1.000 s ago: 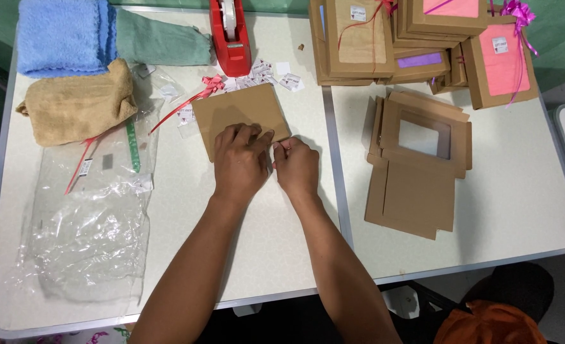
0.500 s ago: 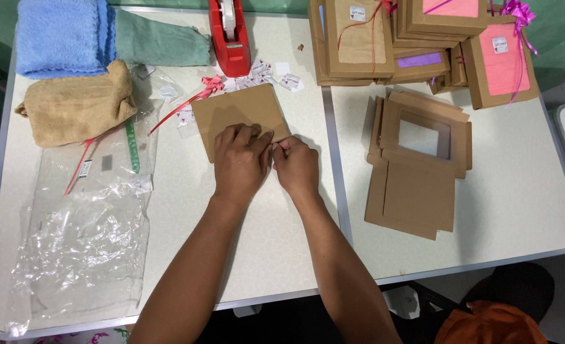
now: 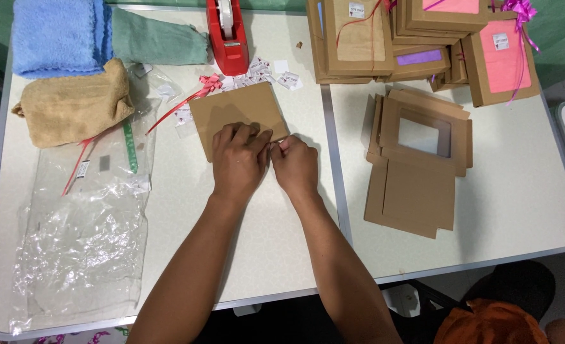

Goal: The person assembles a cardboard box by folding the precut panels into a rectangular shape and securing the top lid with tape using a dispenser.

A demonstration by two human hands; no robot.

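Observation:
A flat brown cardboard box (image 3: 234, 109) lies on the white table (image 3: 187, 210), a little above the middle. My left hand (image 3: 238, 162) rests palm down on its near edge, fingers pressing the cardboard. My right hand (image 3: 295, 165) sits right beside it, thumb and fingertips pinched together at the box's near right corner, touching the left hand. What the fingertips pinch is too small to tell.
A red tape dispenser (image 3: 228, 35) stands behind the box, with small white labels (image 3: 266, 71) and a pink ribbon bow (image 3: 207, 84) beside it. Folded towels (image 3: 72, 105) and clear plastic bags (image 3: 81, 236) lie left. Unfolded window-box blanks (image 3: 416, 165) and stacked finished boxes (image 3: 416, 38) are right.

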